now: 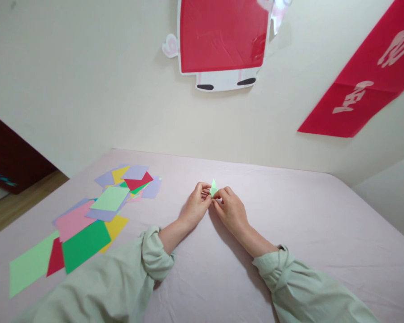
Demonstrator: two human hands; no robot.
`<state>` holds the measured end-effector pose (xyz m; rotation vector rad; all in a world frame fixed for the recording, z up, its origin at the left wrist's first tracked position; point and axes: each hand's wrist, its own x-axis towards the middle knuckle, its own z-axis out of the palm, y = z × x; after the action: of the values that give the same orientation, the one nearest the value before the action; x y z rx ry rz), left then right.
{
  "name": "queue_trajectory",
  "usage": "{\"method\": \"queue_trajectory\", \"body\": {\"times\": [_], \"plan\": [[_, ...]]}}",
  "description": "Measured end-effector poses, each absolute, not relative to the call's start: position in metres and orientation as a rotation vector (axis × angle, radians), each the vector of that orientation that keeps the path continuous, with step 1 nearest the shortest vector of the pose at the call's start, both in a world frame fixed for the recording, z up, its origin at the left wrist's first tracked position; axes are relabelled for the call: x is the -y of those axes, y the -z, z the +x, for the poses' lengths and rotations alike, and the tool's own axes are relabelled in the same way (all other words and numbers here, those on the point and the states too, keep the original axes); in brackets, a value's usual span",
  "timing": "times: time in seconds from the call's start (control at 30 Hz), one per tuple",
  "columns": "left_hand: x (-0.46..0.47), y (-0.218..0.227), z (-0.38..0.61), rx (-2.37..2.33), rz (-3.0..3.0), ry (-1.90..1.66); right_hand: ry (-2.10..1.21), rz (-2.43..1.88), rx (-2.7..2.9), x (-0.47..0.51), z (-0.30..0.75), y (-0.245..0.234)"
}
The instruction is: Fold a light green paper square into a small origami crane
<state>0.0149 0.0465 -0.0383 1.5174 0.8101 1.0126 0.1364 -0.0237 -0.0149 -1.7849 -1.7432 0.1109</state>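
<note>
Both of my hands meet over the middle of a pale pink table [309,233]. My left hand [197,205] and my right hand [229,207] pinch a small folded piece of light green paper [213,188] between their fingertips. The paper's pointed tip sticks up above the fingers. Its lower part is hidden by my fingers. Both forearms wear pale green sleeves pushed back from the wrists.
Several loose coloured paper squares [87,220] lie scattered on the table's left side: green, pink, lilac, yellow and red. A cream wall stands behind the table, with a red and white poster [222,40] and a red banner [363,80]. Wooden floor shows at far left.
</note>
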Motion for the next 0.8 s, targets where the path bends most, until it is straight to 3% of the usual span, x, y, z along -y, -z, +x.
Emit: {"method": "queue_trajectory", "body": {"times": [0.33,0.8], "plan": [[-0.0444,0.0359,0.0105,-0.877,1.667,-0.955,0.037,-1.877,1.797,0.0245,0.1337,0.0115],[-0.0392,0.0283,0.0100,-0.864,1.734,-0.980,-0.101,-1.864,1.698,0.0239,0.1299,0.0078]]}}
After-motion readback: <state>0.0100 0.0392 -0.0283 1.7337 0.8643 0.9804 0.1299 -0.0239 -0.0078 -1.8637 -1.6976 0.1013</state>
